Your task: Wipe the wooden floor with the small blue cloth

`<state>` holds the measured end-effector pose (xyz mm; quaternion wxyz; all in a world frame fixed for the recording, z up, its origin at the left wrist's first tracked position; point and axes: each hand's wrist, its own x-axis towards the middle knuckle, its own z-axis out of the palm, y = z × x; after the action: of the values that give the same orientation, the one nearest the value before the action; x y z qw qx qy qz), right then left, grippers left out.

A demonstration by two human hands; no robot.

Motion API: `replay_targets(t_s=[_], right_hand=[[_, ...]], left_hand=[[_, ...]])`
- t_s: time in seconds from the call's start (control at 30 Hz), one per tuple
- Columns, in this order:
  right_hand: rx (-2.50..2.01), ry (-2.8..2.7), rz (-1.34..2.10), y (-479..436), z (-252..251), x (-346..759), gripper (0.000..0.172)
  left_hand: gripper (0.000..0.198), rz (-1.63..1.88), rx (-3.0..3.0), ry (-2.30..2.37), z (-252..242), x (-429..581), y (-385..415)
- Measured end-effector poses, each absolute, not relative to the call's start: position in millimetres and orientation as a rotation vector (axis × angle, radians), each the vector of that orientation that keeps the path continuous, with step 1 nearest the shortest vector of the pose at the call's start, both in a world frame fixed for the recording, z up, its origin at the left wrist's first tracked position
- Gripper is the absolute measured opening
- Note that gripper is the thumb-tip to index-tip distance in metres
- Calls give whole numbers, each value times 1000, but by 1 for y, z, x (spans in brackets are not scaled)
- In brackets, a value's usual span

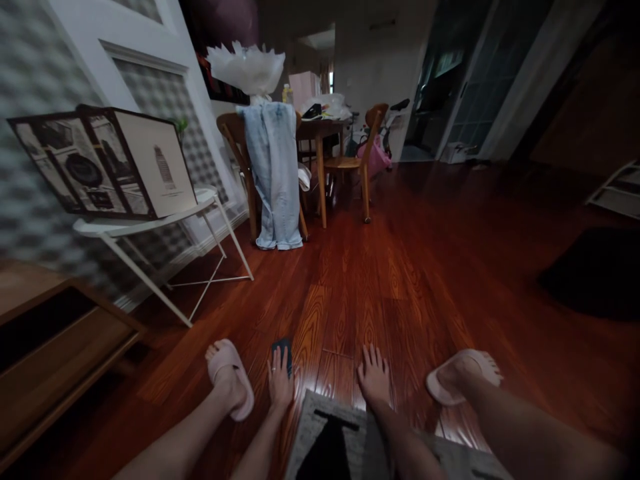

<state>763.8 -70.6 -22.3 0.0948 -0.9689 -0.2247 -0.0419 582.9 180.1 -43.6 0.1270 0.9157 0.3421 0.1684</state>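
Near the bottom centre, my left hand [281, 381] rests with fingers spread on a dark, flat phone-sized object [285, 349] lying on the wooden floor [345, 293]; a ring shows on one finger. My right hand [374, 377] lies flat to the right, its fingers apart, on bare floor with nothing held. Between and below my hands is grey fabric [307, 427] with a black print. A foot in a pink slipper [241, 393] stands on either side, the other slipper [443, 389] being at the right.
A white side table [175, 217] bears a printed box [157, 167] at left, above a wooden cabinet [70, 373]. Ahead, jeans [274, 167] hang over a chair beside a dining table [320, 125]. A dark object [595, 273] sits at right.
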Motion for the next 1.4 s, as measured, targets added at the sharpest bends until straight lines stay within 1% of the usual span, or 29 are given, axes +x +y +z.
replay_targets(t_s=[0.17,0.33,0.4,0.5,0.6,0.67,0.73,0.83,0.97,1.03,1.23,1.4], right_hand=[[-2918,-543,-88,-55,-12,752,62],[-2797,-333,-163,-29,-10,738,64],[-2695,-216,-225,-12,-11,731,68],[-2546,-21,-310,13,-11,719,73],[-2507,16,-353,25,-14,709,72],[-2536,-23,-362,23,-20,706,70],[-2580,-76,-361,17,-27,706,68],[-2652,-159,-343,6,-36,707,66],[-2717,-235,-302,-6,-44,711,65],[-2721,-298,-275,-14,-50,713,62],[-2670,-521,-236,-43,-61,723,43],[-2645,-600,-259,-48,-57,742,38]], left_hand=[[61,332,2656,928,-26,567,170],[69,214,2700,861,-23,539,166],[70,167,2727,827,-16,519,182],[68,103,2769,823,4,489,225],[70,103,2793,883,24,472,267],[73,105,2806,900,27,470,275],[72,109,2812,897,17,475,263],[67,109,2794,867,-13,492,213],[64,153,2765,1007,-39,520,153],[63,151,2766,1053,-39,529,145],[61,157,2739,1123,-34,537,145],[61,346,2771,1191,-52,546,119]])
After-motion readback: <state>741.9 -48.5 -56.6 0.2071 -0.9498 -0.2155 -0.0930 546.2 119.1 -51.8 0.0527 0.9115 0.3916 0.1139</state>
